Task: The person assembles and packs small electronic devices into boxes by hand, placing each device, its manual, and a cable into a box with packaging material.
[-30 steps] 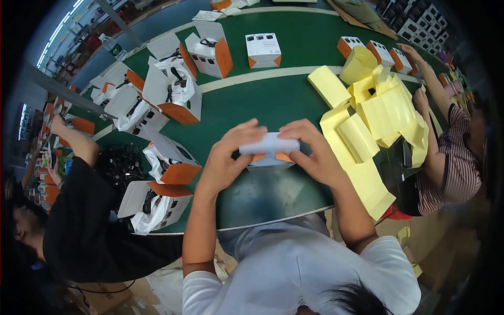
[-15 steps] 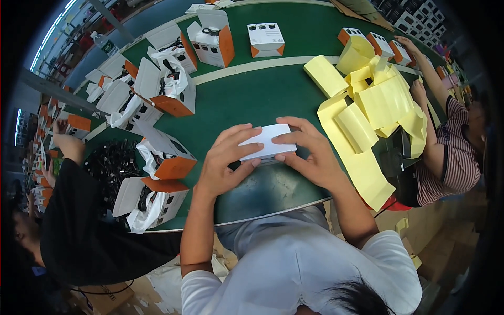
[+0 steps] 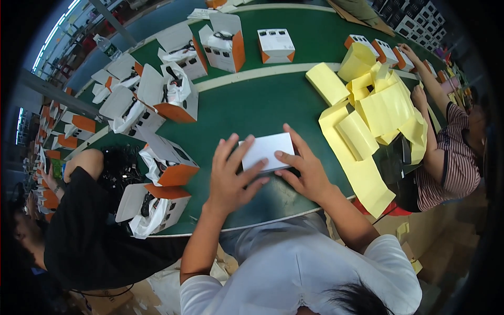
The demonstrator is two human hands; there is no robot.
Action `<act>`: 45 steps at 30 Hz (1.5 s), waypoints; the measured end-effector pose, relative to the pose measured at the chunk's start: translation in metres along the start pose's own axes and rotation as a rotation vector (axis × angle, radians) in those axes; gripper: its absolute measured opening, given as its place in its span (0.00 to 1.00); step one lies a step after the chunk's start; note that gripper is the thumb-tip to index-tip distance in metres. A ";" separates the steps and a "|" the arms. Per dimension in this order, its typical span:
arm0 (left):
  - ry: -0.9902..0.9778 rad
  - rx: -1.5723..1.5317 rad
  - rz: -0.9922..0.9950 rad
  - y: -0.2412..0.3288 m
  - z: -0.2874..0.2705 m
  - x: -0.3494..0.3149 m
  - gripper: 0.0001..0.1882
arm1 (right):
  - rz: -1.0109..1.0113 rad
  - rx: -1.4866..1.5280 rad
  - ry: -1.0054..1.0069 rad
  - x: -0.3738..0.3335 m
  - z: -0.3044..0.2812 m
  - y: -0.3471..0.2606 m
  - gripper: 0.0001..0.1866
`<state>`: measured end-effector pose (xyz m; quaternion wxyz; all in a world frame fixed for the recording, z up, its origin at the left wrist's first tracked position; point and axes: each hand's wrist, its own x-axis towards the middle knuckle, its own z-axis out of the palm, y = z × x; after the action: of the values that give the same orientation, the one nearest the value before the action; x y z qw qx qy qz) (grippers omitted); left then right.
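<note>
A small white box (image 3: 269, 148) lies flat on the green table (image 3: 247, 105), close to its near edge. My left hand (image 3: 231, 176) rests on the box's left side with fingers spread over its top. My right hand (image 3: 303, 167) presses on its right side, fingers across the top edge. Both hands hold the box down between them.
Open white-and-orange boxes (image 3: 168, 168) with bagged contents stand to the left and at the back. Yellow sheets (image 3: 367, 121) are piled at the right. A person in black (image 3: 84, 231) sits at the left, a person in a striped shirt (image 3: 451, 163) at the right.
The box, held up between my hands earlier with its orange side showing, now lies flat on the table with its white face up. My fingers have spread over it.
</note>
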<state>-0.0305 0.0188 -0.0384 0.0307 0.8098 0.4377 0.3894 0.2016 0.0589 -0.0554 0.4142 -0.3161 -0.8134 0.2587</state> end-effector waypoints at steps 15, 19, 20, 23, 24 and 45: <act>0.391 -0.236 -0.599 -0.188 0.094 0.158 0.66 | 0.072 0.029 0.048 0.000 0.010 -0.010 0.30; 0.457 -0.128 -0.645 -0.204 0.115 0.199 0.70 | 0.117 0.050 0.128 -0.002 -0.010 -0.006 0.29; 0.415 -0.123 -0.653 -0.206 0.113 0.202 0.69 | 0.136 0.020 0.211 0.001 -0.017 -0.008 0.30; 0.365 -0.089 -0.662 -0.191 0.103 0.204 0.68 | 0.128 -0.069 0.423 0.016 -0.033 0.003 0.37; 0.465 -0.222 -0.597 -0.184 0.099 0.197 0.68 | 0.149 -0.025 0.567 0.030 -0.031 0.008 0.37; 0.483 0.058 -0.944 0.030 0.039 -0.026 0.67 | 0.343 0.587 0.412 0.149 0.052 0.046 0.23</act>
<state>0.0072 -0.0072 -0.0691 0.0788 0.4126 0.7597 0.4964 0.1035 0.1894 -0.0377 0.5921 -0.3609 -0.5401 0.4769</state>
